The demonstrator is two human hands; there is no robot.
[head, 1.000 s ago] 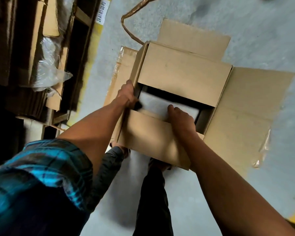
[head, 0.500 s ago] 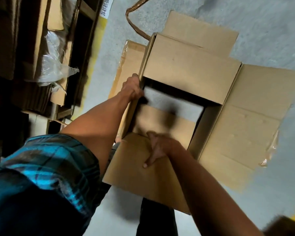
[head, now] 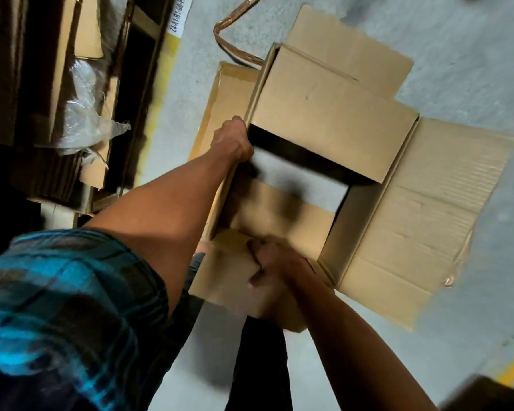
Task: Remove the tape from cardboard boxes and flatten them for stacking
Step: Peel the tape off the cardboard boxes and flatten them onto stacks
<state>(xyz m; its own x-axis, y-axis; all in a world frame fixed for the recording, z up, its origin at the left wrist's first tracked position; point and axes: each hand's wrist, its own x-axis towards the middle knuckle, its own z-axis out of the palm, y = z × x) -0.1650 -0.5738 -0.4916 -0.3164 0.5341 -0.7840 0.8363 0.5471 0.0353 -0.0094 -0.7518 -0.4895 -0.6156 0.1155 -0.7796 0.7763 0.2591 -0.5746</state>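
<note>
Cardboard box (head: 333, 126), flaps splayed, is steadied by the left hand (head: 232, 142) curled over its left wall while the blurred right hand (head: 275, 262), fingers indistinct, presses the near flap (head: 223, 271) outward, likely to flatten it.

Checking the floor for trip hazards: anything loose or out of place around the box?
Yes. A curled strip of brown tape lies loose on the floor beyond the box, and crumpled clear tape hangs off the right flap's edge.
</note>
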